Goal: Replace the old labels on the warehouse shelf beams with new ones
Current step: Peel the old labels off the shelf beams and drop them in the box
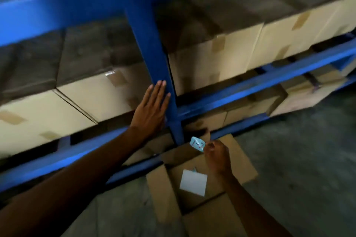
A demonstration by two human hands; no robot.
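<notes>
The rack (152, 44) is smooth blue painted metal. The boxes (221, 57) are dull brown cardboard with shiny tape. The label (197, 144) is pale blue paper. The floor (308, 150) is rough grey.

place: warehouse | evidence: blue steel racking (148, 40), taped cartons (221, 57) (rows), concrete floor (300, 159)

pale blue label (197, 144), curled, pinched beside blue upright (154, 59)

My one head-worn view, tilted forward and down, close before the blue shelf upright (154, 48), floor below it, racking slanted across frame
</notes>
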